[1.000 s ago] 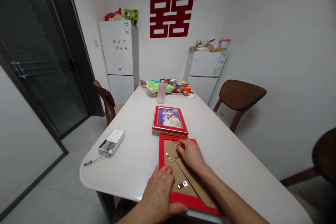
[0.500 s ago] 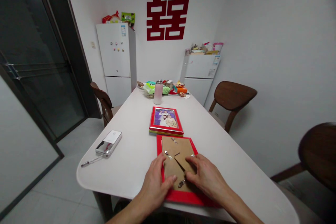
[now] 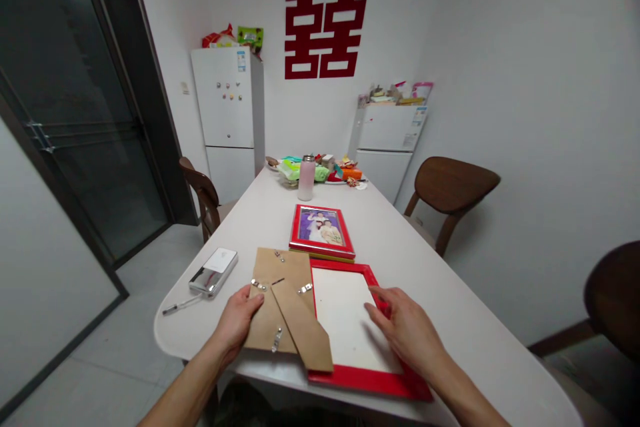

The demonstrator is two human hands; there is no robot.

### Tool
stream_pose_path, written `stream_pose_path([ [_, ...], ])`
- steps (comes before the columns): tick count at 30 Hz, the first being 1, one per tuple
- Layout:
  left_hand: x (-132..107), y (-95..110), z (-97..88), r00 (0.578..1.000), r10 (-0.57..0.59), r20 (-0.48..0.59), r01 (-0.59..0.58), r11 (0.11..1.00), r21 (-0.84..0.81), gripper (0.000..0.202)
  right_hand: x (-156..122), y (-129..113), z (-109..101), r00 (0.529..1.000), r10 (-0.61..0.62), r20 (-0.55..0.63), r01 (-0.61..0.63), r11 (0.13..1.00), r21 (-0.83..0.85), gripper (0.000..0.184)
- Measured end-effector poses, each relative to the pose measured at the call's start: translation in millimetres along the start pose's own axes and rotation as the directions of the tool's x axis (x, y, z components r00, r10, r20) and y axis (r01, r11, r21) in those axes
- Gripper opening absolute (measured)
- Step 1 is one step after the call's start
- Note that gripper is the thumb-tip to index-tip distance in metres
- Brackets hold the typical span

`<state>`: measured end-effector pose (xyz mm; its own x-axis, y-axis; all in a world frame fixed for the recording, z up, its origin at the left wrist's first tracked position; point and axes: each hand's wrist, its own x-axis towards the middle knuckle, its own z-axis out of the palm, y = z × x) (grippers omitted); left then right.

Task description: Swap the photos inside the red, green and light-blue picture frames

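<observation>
My left hand grips the left edge of a brown backing board with metal clips and a flap-like stand. The board overlaps the left side of a red picture frame that lies on the table. White paper or card fills the frame's opening. My right hand is over the frame's right side, fingers apart, thumb and forefinger near the inner edge; whether they touch it I cannot tell. Just beyond lies a stack of frames, the top one a red framed photo.
A silver device with a short cable lies at left on the white table. Farther back stand a pink bottle and a heap of colourful packets. Wooden chairs flank the table.
The backing board has come off the red frame and moved left in my left hand, uncovering the white sheet. My right hand has let go of the board's stand and shifted slightly right.
</observation>
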<state>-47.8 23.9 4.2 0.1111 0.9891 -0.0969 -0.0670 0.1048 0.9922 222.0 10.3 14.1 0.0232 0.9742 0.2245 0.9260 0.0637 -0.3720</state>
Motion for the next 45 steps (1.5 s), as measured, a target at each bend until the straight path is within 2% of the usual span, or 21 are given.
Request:
stream_pose_path([
  [4,3,-7,-20.9,0.999,-0.015,-0.035,0.019,0.994,0.111,0.025,2,27,10,0.988,0.143,0.05,-0.135,0.982,-0.132,0.043],
  [8,10,-14,-27.4,0.994,0.02,-0.109,0.014,0.953,0.302,0.028,4,30,15,0.985,0.15,0.084,-0.139,0.982,-0.125,0.043],
  [13,13,-10,-33.0,0.969,0.14,-0.202,0.013,0.792,0.61,0.059,7,33,13,0.973,0.213,0.088,-0.206,0.975,-0.08,0.047],
  [16,8,-3,-27.3,0.96,0.216,-0.176,-0.017,0.676,0.736,0.06,5,33,8,0.947,0.307,0.09,-0.317,0.939,0.13,0.055],
  [17,6,-1,-22.4,0.96,0.238,-0.149,-0.042,0.645,0.763,0.057,3,32,5,0.93,0.342,0.13,-0.366,0.891,0.269,0.059],
  [18,4,1,-15.9,0.96,0.256,-0.112,-0.073,0.618,0.783,0.053,1,30,2,0.912,0.361,0.196,-0.411,0.806,0.426,0.063],
  [20,-1,1,0.2,0.961,0.276,-0.016,-0.153,0.579,0.801,0.052,-4,24,-6,0.874,0.344,0.344,-0.484,0.541,0.688,0.07],
  [22,-5,-1,16.3,0.959,0.26,0.111,-0.242,0.551,0.799,0.058,-8,18,-13,0.847,0.301,0.438,-0.52,0.298,0.801,0.076],
  [24,-8,-3,28.3,0.953,0.213,0.215,-0.298,0.535,0.79,0.065,-11,15,-20,0.836,0.292,0.465,-0.524,0.172,0.834,0.079],
  [26,-10,-2,35.6,0.95,0.174,0.26,-0.313,0.532,0.787,0.064,-13,13,-26,0.837,0.286,0.466,-0.514,0.122,0.849,0.08],
  [29,-12,5,46.6,0.948,0.182,0.262,-0.319,0.55,0.772,0.054,-13,10,-32,0.85,0.28,0.446,-0.489,0.107,0.865,0.082],
  [32,-14,13,71.6,0.935,0.222,0.278,-0.355,0.609,0.709,0.05,-11,5,-36,0.859,0.275,0.432,-0.47,0.092,0.878,0.081],
  [36,-12,23,122.7,0.942,0.219,0.252,-0.324,0.783,0.531,0.071,-7,-5,-39,0.867,0.267,0.421,-0.459,0.095,0.884,0.078],
  [39,-7,29,152.0,0.954,0.2,0.224,-0.289,0.812,0.506,0.086,-6,-11,-42,0.887,0.224,0.404,-0.435,0.11,0.894,0.079],
  [42,-5,38,159.4,0.946,0.223,0.237,-0.316,0.804,0.503,0.082,-6,-14,-42,0.897,0.199,0.394,-0.421,0.12,0.899,0.079],
  [45,-3,48,142.9,0.953,0.241,0.182,-0.297,0.862,0.411,0.073,-5,-9,-35,0.904,0.227,0.361,-0.404,0.184,0.896,0.079],
])
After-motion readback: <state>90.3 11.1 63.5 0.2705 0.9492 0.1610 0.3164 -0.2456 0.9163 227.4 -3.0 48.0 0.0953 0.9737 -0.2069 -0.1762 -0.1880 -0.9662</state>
